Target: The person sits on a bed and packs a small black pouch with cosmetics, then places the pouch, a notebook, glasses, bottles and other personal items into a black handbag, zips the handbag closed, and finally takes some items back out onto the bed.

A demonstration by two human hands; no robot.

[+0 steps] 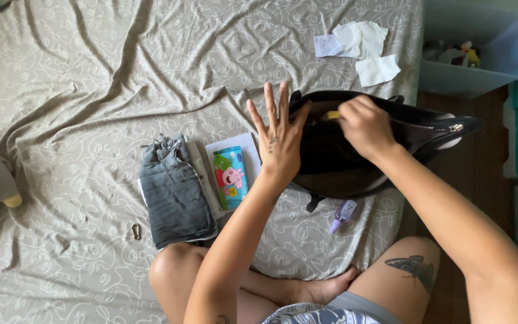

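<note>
Head view looking straight down at a bed covered in a grey-beige sheet with a pale swirl pattern (91, 90). A black leather handbag with a zip along its mouth (343, 162) lies on the sheet at the right edge of the bed, long axis running left to right, its zip end (457, 127) pointing right and sticking out past the mattress. Bag mouth faces up and is pulled open.

Left hand (278, 141) is flat against the bag's left rim, fingers spread wide and pointing up the frame, not gripping anything. Right hand (364, 126) is at the opening with fingers curled in; its grip is pinched closed around something, but I can't tell what. A small yellow thing (331, 114) shows inside the bag just left of that hand; the rest of the inside is too dark to make out.

Just left of the bag: a teal cartoon-print pack (230, 177) lying on a white notepad (244, 147), then a folded grey drawstring cloth (175, 192). A small lilac bottle (343, 215) lies just below the bag. White paper scraps (361, 48) sit up top, and a clear plastic bin holding small toys (475, 54) stands off the bed to the right.
</note>
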